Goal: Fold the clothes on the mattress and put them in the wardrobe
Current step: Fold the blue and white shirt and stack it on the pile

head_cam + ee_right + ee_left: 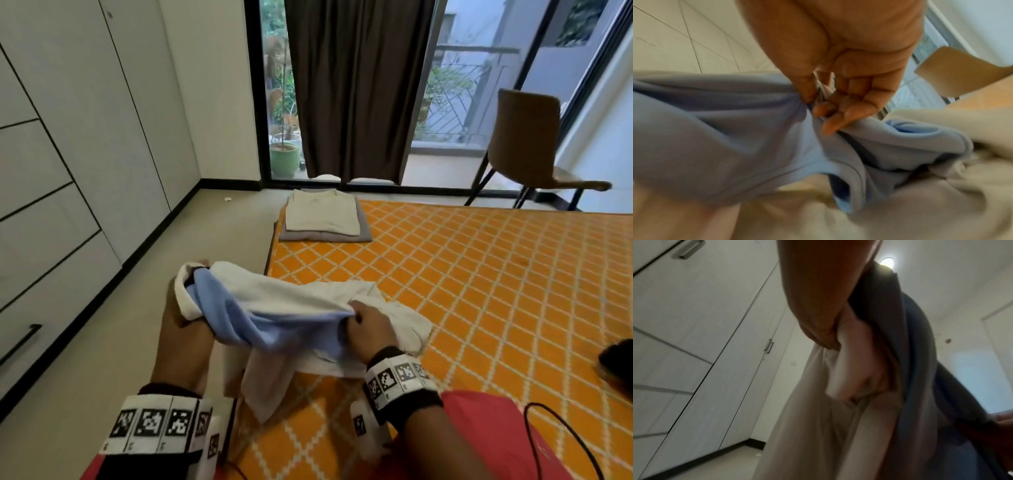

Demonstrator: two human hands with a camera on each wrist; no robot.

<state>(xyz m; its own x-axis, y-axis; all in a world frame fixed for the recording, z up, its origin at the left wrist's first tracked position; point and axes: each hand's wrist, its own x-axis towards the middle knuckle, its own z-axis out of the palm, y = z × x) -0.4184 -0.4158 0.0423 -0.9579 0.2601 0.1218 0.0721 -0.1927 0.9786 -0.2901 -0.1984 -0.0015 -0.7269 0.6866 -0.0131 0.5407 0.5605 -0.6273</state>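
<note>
A light blue garment (260,320) and a white garment (291,291) hang bunched together between my hands, over the near left edge of the orange mattress (479,274). My left hand (186,329) grips the left end, where white cloth (849,356) wraps over its fingers. My right hand (363,323) pinches the blue cloth (725,129) at the right end, thumb against fingers. The white garment (941,203) trails onto the mattress below. A folded cream garment (322,214) lies on a folded grey one (325,237) at the mattress's far left corner.
The white wardrobe (68,154) with black handles runs along the left wall, across a strip of pale floor. A brown chair (534,150) stands at the far right by the glass doors and dark curtain (356,89). A black cable (561,431) lies near my red-clad lap.
</note>
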